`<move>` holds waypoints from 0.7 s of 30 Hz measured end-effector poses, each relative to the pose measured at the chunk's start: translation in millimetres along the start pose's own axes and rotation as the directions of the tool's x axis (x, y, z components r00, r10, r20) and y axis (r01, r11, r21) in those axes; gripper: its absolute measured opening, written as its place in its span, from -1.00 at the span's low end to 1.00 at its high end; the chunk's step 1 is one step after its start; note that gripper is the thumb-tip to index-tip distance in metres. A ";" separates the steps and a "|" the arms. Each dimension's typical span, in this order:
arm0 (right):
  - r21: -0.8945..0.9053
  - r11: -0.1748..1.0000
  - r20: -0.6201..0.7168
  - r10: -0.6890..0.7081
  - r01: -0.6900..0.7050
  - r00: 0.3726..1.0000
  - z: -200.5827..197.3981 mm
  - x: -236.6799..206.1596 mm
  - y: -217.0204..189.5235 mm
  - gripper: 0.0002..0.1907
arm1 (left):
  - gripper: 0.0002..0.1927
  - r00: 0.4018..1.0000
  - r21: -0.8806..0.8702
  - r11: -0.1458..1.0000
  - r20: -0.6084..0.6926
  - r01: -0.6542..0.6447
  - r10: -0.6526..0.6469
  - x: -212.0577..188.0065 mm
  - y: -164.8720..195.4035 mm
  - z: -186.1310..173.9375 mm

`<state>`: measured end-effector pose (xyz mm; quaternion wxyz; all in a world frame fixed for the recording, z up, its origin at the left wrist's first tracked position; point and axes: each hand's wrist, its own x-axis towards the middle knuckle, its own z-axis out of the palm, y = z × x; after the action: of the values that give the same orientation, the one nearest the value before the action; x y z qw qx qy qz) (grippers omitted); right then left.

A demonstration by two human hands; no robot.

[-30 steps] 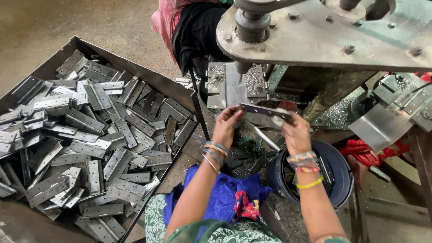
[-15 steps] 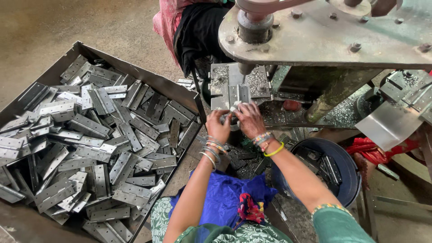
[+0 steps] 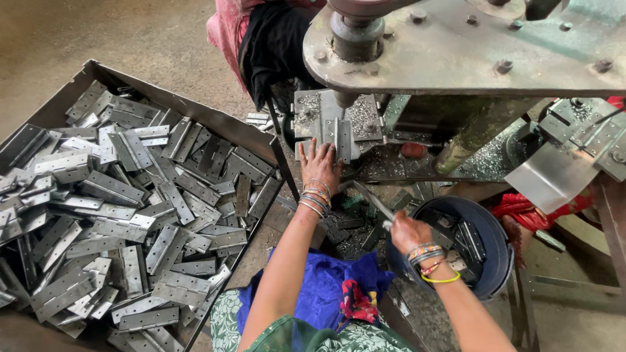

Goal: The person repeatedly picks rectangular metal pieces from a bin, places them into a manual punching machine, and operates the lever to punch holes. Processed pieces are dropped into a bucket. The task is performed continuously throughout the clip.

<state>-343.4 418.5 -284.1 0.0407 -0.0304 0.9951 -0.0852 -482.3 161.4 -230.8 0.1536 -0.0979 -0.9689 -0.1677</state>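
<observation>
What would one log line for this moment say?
left hand: on hinge plate under press | right hand: over dark tub, grip unclear

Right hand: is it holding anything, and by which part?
The right hand closes around the near end of a thin metal rod, above the dark bucket.

arms: bare | wrists: stacked bangles, one yellow band | clothes: green print, blue cloth on lap

left hand (image 3: 319, 164) stretched forward, fingers spread flat, right hand (image 3: 407, 233) drawn back, closed, wrists bangled
</observation>
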 end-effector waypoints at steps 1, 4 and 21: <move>0.024 0.999 0.055 0.027 -0.028 0.998 10.7 -2.8 -0.1 -0.69 | -0.47 1.000 0.020 1.000 -0.002 -0.008 0.008 1.7 -0.6 0.3; 0.051 0.989 0.190 0.127 -0.139 0.974 37.4 -6.6 -8.0 -0.61 | -0.45 1.000 0.066 0.998 -0.028 -0.012 0.014 4.8 -0.8 3.1; 0.039 0.986 0.349 0.139 -0.162 0.927 15.0 15.1 0.1 -0.69 | -0.47 0.999 0.144 0.990 -0.038 -0.010 0.015 42.4 -0.6 4.1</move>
<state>-357.2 415.0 -300.0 0.2220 0.0330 0.9684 -0.1086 -523.1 168.1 -220.7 0.1804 -0.0893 -0.9746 -0.0985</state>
